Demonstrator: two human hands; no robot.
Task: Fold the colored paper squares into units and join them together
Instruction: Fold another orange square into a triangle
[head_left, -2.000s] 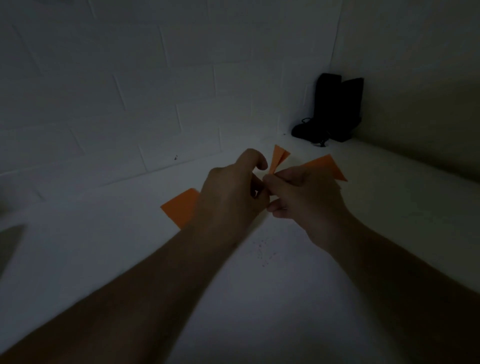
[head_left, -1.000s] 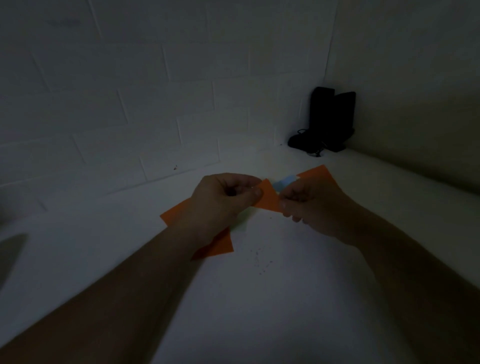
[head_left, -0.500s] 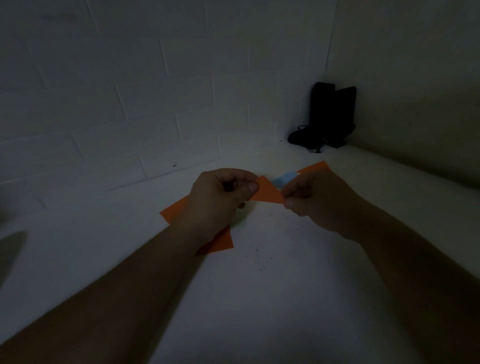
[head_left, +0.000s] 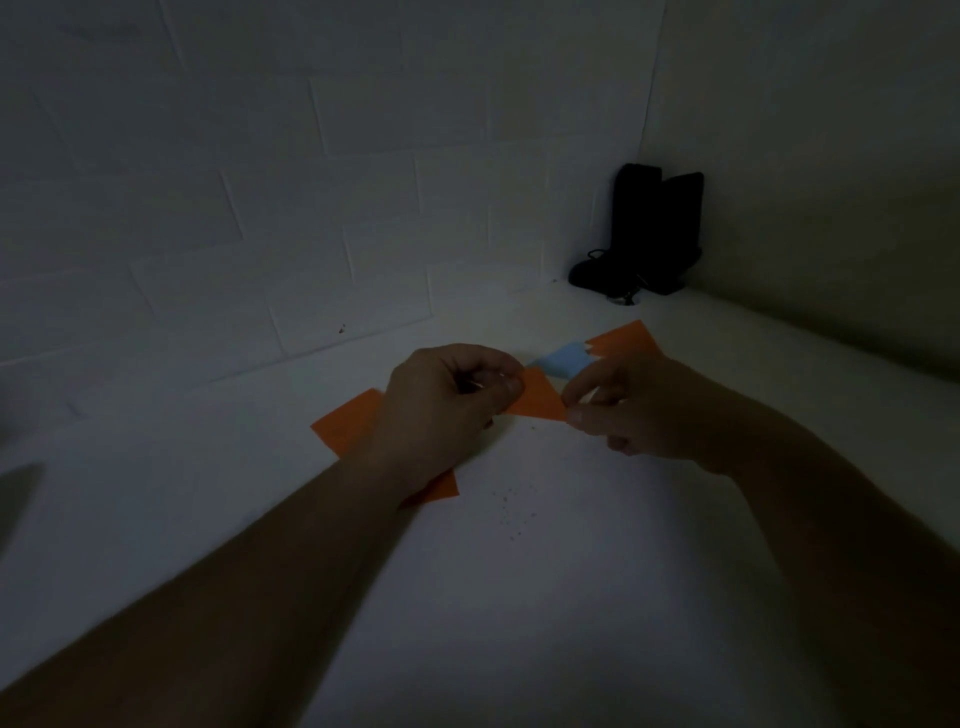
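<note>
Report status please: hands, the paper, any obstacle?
Left hand and right hand both pinch the orange folded piece. Held above the table. Nothing in the way.

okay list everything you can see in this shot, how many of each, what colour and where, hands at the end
folded paper piece: one, orange, pinched between both hands above the table
paper sheet: one, orange, flat on the table, partly under the left forearm
blue paper: one, light blue, on the table behind the hands
far orange paper: one, beside the blue paper
dark objects: black, in the far corner, too dim to identify
table: one, white
left hand: pinches the folded piece
right hand: pinches its other end
</note>
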